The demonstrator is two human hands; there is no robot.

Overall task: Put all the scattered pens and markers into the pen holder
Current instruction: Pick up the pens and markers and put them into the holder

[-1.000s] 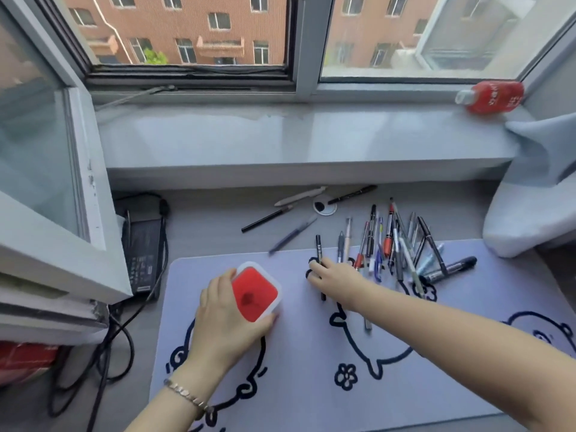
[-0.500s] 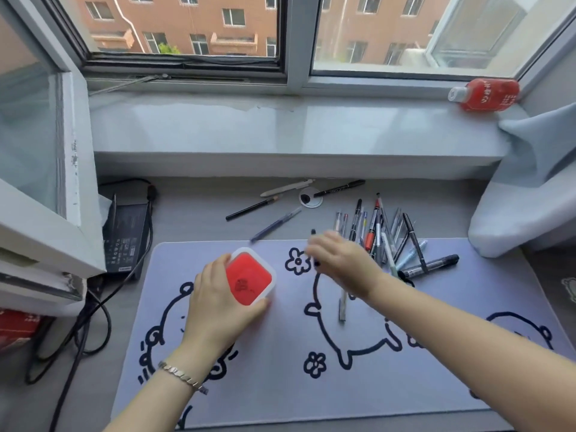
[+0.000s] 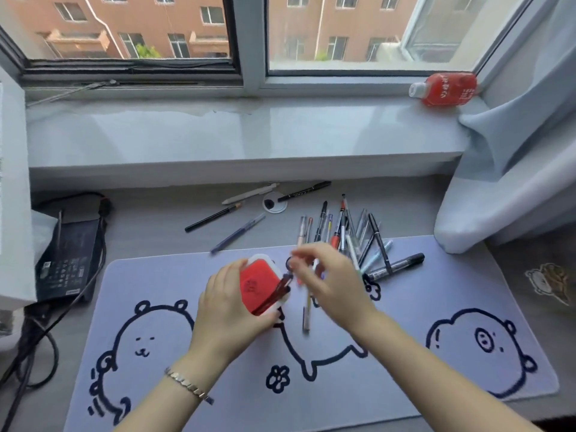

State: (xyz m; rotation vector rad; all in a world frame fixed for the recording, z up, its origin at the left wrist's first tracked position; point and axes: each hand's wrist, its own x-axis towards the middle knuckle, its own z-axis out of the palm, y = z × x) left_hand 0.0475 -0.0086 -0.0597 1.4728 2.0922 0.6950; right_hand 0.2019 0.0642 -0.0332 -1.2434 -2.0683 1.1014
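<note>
My left hand (image 3: 227,310) grips the red pen holder (image 3: 257,283) with a white rim, which stands on the desk mat (image 3: 405,363). A dark pen (image 3: 274,294) leans inside the holder. My right hand (image 3: 333,285) hovers just right of the holder, its blurred fingers apart above the pen's top end. One pen (image 3: 307,313) lies on the mat under this hand. Behind it is a pile of several pens (image 3: 349,232) and a black marker (image 3: 396,266). Further back on the desk lie a blue pen (image 3: 238,233), a black pencil (image 3: 212,218), a white pen (image 3: 249,194) and a black pen (image 3: 304,191).
A round cable grommet (image 3: 274,204) sits among the far pens. A black power adapter (image 3: 65,263) and cables lie at the left edge. A pale curtain (image 3: 514,169) hangs at the right. On the windowsill (image 3: 218,132) lies a red bottle (image 3: 445,88).
My right hand lifted a dark pen from the mat and moved left to the holder; the pen now leans inside it. The left hand stayed on the holder.
</note>
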